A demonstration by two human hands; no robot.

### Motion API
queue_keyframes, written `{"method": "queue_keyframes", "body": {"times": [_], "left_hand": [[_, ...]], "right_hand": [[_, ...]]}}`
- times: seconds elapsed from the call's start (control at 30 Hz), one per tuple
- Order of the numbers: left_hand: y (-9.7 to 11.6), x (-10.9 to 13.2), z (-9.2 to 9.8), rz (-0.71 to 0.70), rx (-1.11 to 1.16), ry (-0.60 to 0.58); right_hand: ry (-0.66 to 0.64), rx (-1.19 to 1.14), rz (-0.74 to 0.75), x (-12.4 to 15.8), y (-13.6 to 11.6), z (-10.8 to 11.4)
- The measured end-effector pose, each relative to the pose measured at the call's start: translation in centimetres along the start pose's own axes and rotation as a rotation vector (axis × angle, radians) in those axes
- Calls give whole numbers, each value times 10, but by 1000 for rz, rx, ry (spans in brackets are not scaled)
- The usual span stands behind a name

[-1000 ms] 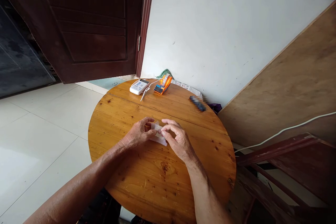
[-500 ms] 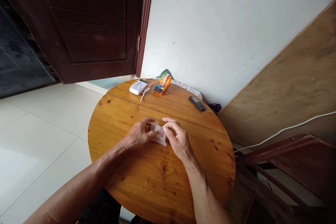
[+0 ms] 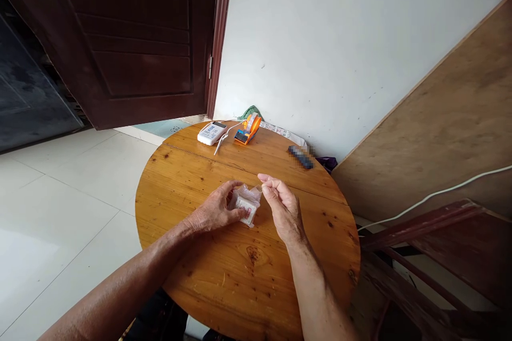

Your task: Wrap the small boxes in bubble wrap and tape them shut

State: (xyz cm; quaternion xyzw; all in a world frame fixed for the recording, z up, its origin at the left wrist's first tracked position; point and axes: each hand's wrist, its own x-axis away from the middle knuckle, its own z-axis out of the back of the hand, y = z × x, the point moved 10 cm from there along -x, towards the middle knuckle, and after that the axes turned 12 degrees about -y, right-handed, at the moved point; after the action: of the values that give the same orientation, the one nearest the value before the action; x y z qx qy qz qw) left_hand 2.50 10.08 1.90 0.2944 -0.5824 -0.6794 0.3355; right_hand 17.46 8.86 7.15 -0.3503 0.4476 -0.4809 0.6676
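Both hands work over the middle of a round wooden table (image 3: 224, 272). My left hand (image 3: 214, 209) is closed on a small clear plastic packet (image 3: 245, 204) with something white and reddish inside, holding it just above the tabletop. My right hand (image 3: 282, 205) pinches the packet's upper right edge between thumb and fingertips and pulls the plastic away to the right.
At the table's far edge lie a white device (image 3: 212, 132) with a cord, an orange tape dispenser (image 3: 248, 128) and a dark bar-shaped object (image 3: 301, 157). A dark wooden door (image 3: 132, 37) stands behind left, a leaning wooden board (image 3: 440, 117) and dark wooden furniture (image 3: 436, 245) to the right.
The packet has been raised off the table. My right hand has moved from pressing on it to pinching its edge and drawing it rightward; the left hand keeps its hold.
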Motion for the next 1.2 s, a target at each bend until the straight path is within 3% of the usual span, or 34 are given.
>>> {"method": "queue_keyframes", "body": {"times": [0.33,0.5,0.9,1.0,1.2], "left_hand": [[-4,1,-9,19,5,-75],[-1,0,-12,-17,29,-61],[8,1,-14,-109,48,-80],[10,2,-14,-113,69,-107],[3,2,-7,7,-22,-84]], "right_hand": [[-59,138,-14,-22,-22,6],[-54,198,-10,-40,-20,11],[80,219,-107,-96,37,37],[121,211,-138,-100,52,42],[176,196,-183,-89,65,53]]}}
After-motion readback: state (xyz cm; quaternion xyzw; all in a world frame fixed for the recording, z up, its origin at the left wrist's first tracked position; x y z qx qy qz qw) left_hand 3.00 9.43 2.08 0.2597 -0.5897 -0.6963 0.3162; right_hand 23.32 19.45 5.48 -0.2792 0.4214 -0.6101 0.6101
